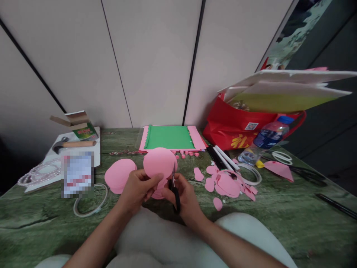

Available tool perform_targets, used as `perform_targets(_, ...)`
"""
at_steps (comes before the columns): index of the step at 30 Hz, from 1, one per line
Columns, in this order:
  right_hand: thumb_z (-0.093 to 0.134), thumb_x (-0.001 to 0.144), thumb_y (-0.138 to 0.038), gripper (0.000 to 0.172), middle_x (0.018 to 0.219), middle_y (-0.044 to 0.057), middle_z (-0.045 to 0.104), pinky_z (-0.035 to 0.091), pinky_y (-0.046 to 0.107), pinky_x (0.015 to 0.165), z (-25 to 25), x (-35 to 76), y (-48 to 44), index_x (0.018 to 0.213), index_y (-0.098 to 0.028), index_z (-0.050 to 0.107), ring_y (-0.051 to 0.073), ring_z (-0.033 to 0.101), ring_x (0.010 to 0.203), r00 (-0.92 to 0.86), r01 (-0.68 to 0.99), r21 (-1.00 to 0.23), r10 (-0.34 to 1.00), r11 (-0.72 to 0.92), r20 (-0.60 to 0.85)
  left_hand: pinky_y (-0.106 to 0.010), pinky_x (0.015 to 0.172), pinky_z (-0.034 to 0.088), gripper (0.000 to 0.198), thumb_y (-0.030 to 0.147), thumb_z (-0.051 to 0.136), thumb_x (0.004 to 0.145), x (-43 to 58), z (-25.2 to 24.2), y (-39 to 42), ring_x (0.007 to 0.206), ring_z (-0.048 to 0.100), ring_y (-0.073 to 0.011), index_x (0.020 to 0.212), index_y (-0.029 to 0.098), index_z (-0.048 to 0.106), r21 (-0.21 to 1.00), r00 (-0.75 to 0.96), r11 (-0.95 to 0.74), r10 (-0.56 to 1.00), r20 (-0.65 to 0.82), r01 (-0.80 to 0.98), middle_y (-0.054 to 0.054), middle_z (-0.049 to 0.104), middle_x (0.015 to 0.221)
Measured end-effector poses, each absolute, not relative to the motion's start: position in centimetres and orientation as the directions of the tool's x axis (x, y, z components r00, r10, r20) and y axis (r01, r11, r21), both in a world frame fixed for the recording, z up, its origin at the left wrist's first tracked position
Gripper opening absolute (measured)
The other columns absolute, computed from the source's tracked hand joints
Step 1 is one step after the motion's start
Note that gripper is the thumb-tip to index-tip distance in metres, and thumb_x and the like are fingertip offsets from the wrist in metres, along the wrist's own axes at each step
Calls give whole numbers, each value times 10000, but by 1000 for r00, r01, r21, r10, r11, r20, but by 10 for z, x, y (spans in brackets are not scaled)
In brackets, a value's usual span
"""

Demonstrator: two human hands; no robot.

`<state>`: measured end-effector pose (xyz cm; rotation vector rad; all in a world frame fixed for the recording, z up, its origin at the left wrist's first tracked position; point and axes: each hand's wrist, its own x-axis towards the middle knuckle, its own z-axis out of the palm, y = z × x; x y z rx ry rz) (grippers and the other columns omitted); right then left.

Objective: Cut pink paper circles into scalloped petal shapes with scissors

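Observation:
My left hand (141,186) pinches a round pink paper disc (159,163) by its lower edge, thumb on the near face. A pair of scissors (176,197) with black handles is gripped in my right hand (186,197); the blades point up along the disc's right edge. Whether they touch the paper I cannot tell. More pink paper shows under my hands, partly hidden. On the left, beside my left hand, lies a stack of pink discs (119,175). Pink scraps and cut pieces (227,184) are spread over the table to the right of my right hand.
Green and pink sheets (170,137) lie by the wall. Left are a hammer (80,144), an open box (83,128), beads (41,174) and a tape roll (76,208). Right are a red bag (223,123), a water bottle (264,139), another tape roll (258,178) and white markers (225,158).

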<state>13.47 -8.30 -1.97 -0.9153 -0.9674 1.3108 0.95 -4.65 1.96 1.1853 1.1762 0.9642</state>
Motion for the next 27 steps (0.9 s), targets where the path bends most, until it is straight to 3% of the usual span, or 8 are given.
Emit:
perform_targets(16,779,548,-314,379,576,-74,511,351,195,479,-21,134,-83,768,-199,492,79,418,505,14,-380,-923,999,51,49,-169,313,160,326,356,699,609,9,17,-45,289,289,-22,466,153,488,993,167,113,979,-119,41,78,402,345)
perform_targets(27,703,632,-388,307,441,-97,451,319,191,392,-30,135,-82,766,-211,491,85,416,402,-4,-305,-951,999,45,49,-177,339,150,301,355,680,649,8,17,-46,315,268,-25,510,150,508,994,162,101,981,-107,41,83,378,347)
